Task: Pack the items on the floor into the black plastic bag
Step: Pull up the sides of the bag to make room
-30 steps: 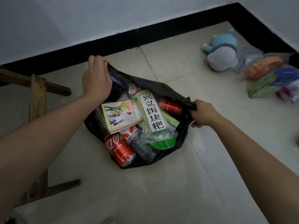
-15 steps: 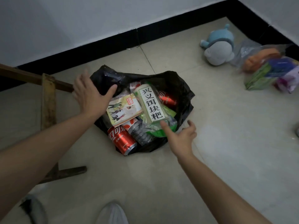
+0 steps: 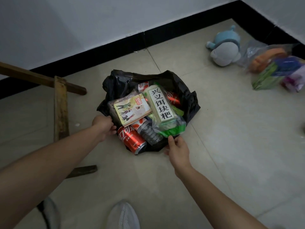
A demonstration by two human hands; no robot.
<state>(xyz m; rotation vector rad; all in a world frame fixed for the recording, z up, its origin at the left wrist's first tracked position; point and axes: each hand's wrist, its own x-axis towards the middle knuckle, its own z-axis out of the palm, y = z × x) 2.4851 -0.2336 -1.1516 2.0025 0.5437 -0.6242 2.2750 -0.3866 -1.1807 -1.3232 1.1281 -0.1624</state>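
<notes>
I'm gripping the near rim of the black plastic bag [image 3: 118,83], left hand [image 3: 103,125] on its left, right hand [image 3: 178,148] at its front. Packing is looking nearly finished; a red can [image 3: 130,139] is poking out.

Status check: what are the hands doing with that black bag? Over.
Left hand grips black bag at near-left edge. Right hand pinches near-right edge. Bag full and open; red can at near rim between the hands.

We count two red cans [image 3: 131,140], one booklet [image 3: 132,111], one bottle [image 3: 149,134] and one white pack [image 3: 160,104] in one black bag [image 3: 189,103]; elsewhere on the floor [image 3: 231,146], one plush toy [image 3: 225,50] and one clear bag [image 3: 277,66].
</notes>
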